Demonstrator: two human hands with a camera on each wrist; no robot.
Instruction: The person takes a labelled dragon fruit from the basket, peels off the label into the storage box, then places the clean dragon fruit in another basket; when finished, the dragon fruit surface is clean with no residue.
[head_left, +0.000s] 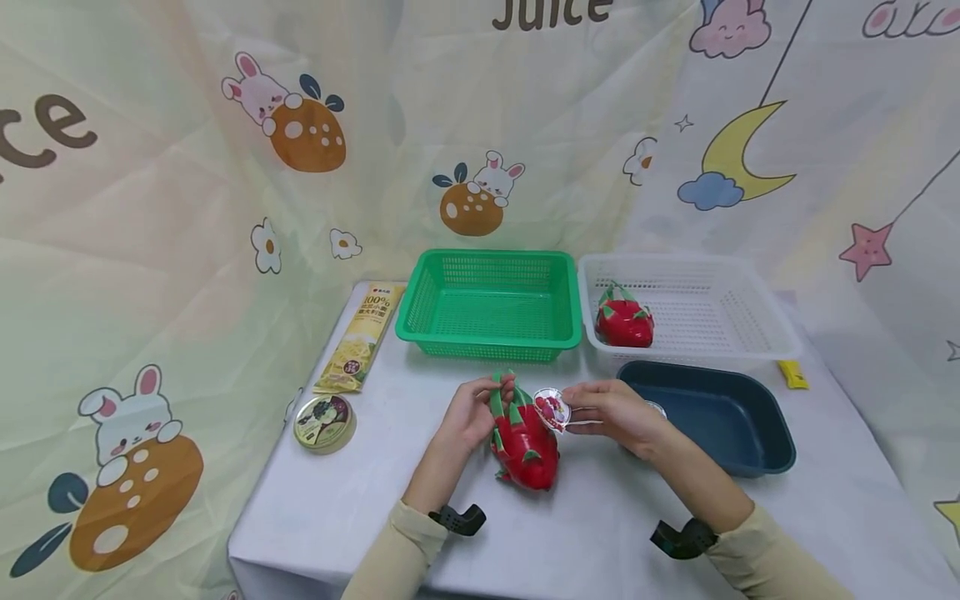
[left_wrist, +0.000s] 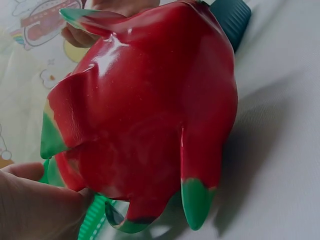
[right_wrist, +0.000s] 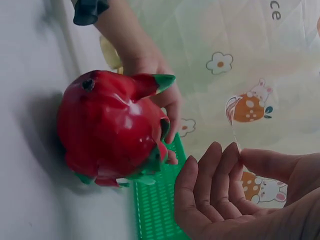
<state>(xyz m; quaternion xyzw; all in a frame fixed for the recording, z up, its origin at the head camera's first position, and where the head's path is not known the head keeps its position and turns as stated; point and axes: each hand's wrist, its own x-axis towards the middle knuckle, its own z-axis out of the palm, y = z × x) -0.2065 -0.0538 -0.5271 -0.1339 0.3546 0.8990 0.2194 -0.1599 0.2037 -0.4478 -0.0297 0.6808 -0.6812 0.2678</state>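
Observation:
A glossy red dragon fruit (head_left: 527,454) with green-tipped scales hangs close over the white table, its blunt end toward the person. My left hand (head_left: 471,414) pinches it by the green leaves at its far end; in the left wrist view the thumb (left_wrist: 55,202) shows at those leaves. Just right of the fruit, my right hand (head_left: 611,412) holds a small round sticker (head_left: 552,409) with a reddish picture and pale rim. Seen nearly edge-on in the right wrist view, the sticker (right_wrist: 231,111) is thin and pinched between thumb and fingertips.
Behind the hands stand a green basket (head_left: 489,343) and a white basket (head_left: 712,346), the latter holding another dragon fruit (head_left: 626,323). A dark blue basin (head_left: 780,442) sits beside the right forearm. At left lie a yellow noodle packet (head_left: 362,337) and a round tin (head_left: 324,423).

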